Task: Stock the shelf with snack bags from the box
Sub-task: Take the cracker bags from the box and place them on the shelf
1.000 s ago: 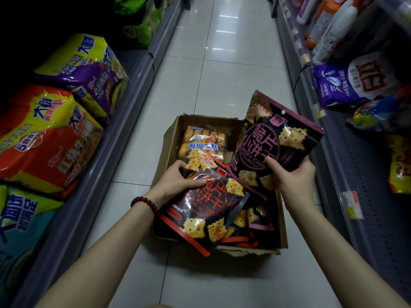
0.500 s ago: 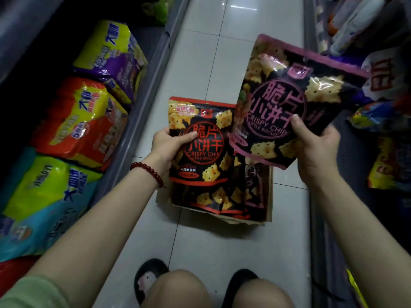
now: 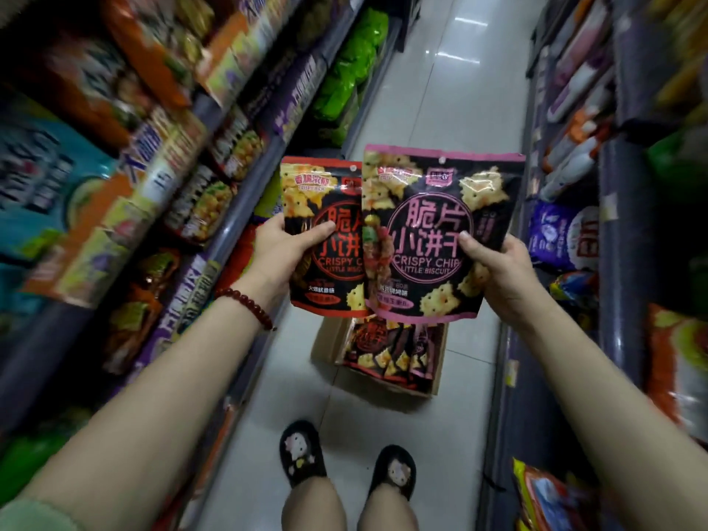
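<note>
Standing in the aisle, one bag in each of our hands. Left hand (image 3: 285,249) grips the red-trimmed snack bag (image 3: 325,208) at its left edge, thumb across the front; right hand (image 3: 498,270) grips the pink-trimmed snack bag (image 3: 433,208) at its lower right, thumb on the face. Both bags upright, labels toward us, the pink one overlapping the red one's right side. Box (image 3: 387,358) on the floor (image 3: 440,90) directly below the bags, more bags standing in it, so plenty left to shelve. Shelf on the left (image 3: 245,208) looks packed and is blurred; we cannot pick out an open slot or a matching facing from here. Judgement for the step: part the two bags first so they do not drag on each other, then place one at a time, keeping each flavour with its own kind. Hold low on the bag and set its base down flat, label out, so it stands instead of slumping. Squeezing the middle would likely crush the biscuits; grip the edges. Mind the feet (image 3: 302,454) near the box when turning to either shelf. The right-hand shelving (image 3: 613,224) appears to carry bottles and other packs, probably not the target.
</note>
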